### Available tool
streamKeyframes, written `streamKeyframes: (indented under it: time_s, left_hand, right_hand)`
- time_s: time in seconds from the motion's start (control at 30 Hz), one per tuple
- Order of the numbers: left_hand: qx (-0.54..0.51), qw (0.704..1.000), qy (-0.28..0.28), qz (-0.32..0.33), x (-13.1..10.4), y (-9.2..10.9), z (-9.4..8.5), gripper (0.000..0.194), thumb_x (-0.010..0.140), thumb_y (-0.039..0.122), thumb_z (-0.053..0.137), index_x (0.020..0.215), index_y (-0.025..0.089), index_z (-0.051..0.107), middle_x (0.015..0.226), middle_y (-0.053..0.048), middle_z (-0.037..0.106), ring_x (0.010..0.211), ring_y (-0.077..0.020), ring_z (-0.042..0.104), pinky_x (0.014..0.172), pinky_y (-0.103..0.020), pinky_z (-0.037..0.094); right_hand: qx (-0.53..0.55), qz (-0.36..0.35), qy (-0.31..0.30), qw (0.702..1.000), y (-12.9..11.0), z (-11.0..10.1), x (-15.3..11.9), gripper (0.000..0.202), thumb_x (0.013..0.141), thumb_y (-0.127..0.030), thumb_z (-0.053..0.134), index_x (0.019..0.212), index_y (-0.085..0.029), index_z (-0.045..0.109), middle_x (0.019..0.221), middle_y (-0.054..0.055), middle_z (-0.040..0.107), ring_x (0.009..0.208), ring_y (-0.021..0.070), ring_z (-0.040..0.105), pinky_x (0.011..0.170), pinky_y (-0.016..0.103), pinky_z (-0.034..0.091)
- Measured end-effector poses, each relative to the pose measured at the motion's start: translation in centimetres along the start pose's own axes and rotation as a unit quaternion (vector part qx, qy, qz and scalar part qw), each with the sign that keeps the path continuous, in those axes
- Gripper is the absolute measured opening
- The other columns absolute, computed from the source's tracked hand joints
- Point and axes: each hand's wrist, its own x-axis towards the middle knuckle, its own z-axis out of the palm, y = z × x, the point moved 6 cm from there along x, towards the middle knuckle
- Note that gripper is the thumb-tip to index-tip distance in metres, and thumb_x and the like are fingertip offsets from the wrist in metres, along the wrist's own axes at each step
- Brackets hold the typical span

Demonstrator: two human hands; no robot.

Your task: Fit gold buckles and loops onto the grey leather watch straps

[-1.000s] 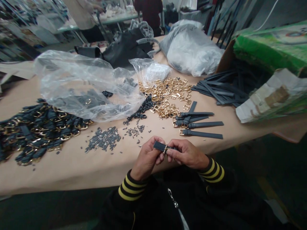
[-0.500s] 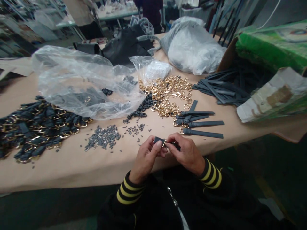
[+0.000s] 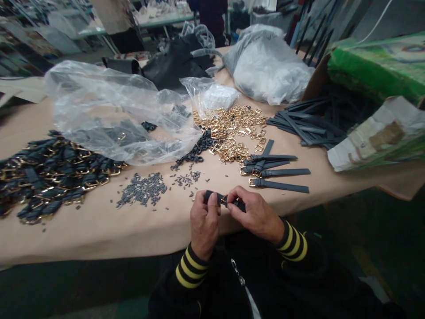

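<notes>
Between my two hands, at the table's front edge, is a dark grey strap with a small gold buckle on it. My left hand pinches the strap's left end, thumb on top. The fingers of my right hand close on the strap just right of the buckle, and partly cover it. Just beyond my right hand lie several buckled straps. Beyond my hands is a heap of loose gold buckles, with dark strap loops beside it. Small dark grey pieces lie scattered to the left.
A large pile of buckled straps covers the left of the table. A clear plastic bag sits behind it. At right, loose straps spill from a green box. A stuffed bag stands at the back; people stand beyond.
My left hand has turned more upright and its wrist has shifted right. The strap now lies flatter, with more of it showing left of the buckle. My right hand has barely moved.
</notes>
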Motion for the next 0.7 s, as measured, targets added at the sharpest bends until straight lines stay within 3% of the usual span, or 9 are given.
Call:
streamKeyframes:
  time_s: [0.17,0.27,0.4,0.53,0.7]
  left_hand:
    - [-0.231,0.967,-0.037,-0.101,0.1,-1.4,1.3,0.017,0.085,0.031,0.045,0.074,0.018,0.042,0.05,0.007,0.048,0.044,-0.0058,0.043,0.047,-0.017,0.036]
    - [-0.29,0.947,-0.034,-0.133,-0.1,-1.7,1.8,0.018,0.085,0.031,0.046,0.074,0.018,0.042,0.047,0.008,0.046,0.04,-0.0043,0.04,0.042,-0.015,0.034]
    - [-0.215,0.97,-0.039,-0.106,-0.1,-1.4,1.6,0.017,0.084,0.034,0.047,0.077,0.019,0.043,0.039,0.011,0.042,0.032,-0.0044,0.037,0.036,-0.014,0.031]
    - [-0.119,0.989,-0.052,-0.072,0.0,-1.0,1.1,0.018,0.083,0.035,0.048,0.076,0.019,0.045,0.043,0.01,0.044,0.033,-0.0043,0.039,0.036,-0.014,0.032]
    - [-0.104,0.989,-0.077,-0.073,0.1,-0.9,1.0,0.019,0.084,0.033,0.046,0.073,0.018,0.047,0.044,0.009,0.045,0.04,-0.0053,0.043,0.045,-0.016,0.038]
  right_hand:
    - [0.066,0.011,-0.02,0.998,0.0,0.0,0.0,0.012,0.075,-0.008,0.048,0.082,-0.017,0.05,0.072,-0.002,0.057,0.065,0.009,0.053,0.063,0.02,0.041]
    - [0.128,0.03,-0.043,0.99,0.4,0.5,0.0,0.015,0.077,-0.011,0.047,0.09,-0.018,0.049,0.073,-0.001,0.06,0.065,0.0096,0.056,0.062,0.02,0.044]
    - [0.196,0.018,-0.094,0.976,0.2,1.5,0.0,0.02,0.082,-0.017,0.045,0.101,-0.017,0.051,0.07,0.0,0.064,0.063,0.0099,0.059,0.06,0.02,0.045]
    - [0.113,0.018,-0.081,0.99,0.2,1.3,0.0,0.018,0.08,-0.015,0.05,0.096,-0.017,0.058,0.065,-0.001,0.064,0.057,0.0087,0.057,0.058,0.019,0.042]
    - [0.022,0.015,-0.054,0.998,0.3,0.7,0.0,0.015,0.08,-0.017,0.05,0.091,-0.018,0.059,0.067,-0.001,0.064,0.057,0.009,0.054,0.058,0.019,0.039]
